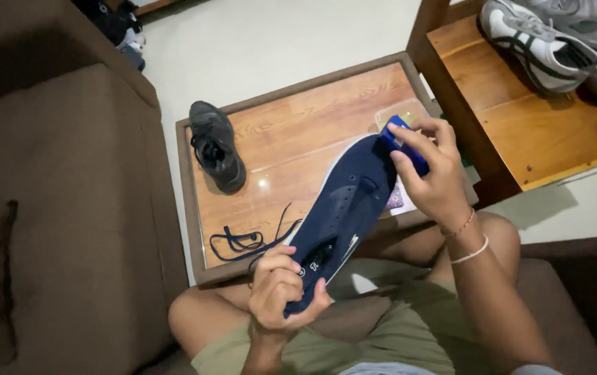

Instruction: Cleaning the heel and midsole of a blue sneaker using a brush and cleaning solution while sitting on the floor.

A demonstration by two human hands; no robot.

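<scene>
You sit on a brown sofa (48, 208) over a pale floor, with a low wooden table (298, 118) in front of your knees. Above the table's near edge you hold a navy shoe (344, 205), laceless, its toe pointing away from you and its heel toward your lap. Your left hand (281, 288) is closed around the heel end, thumb on top and fingers curled underneath. Your right hand (434, 170) is closed on a small blue block (404, 142), which it presses against the toe, beside the white edge of the sole. Two bracelets sit on that wrist. Just left of the shoe, a dark lace (246, 242) lies loose on the table near its front edge. Farther back on the left side of the table rests a black shoe (215, 146), well apart from the one in your hands. A clear tub (399, 111) stands at the far right corner of the table, partly hidden behind your right hand. To the right, on a second wooden stand (542, 132), lies a white sneaker (538, 45) with dark stripes.
</scene>
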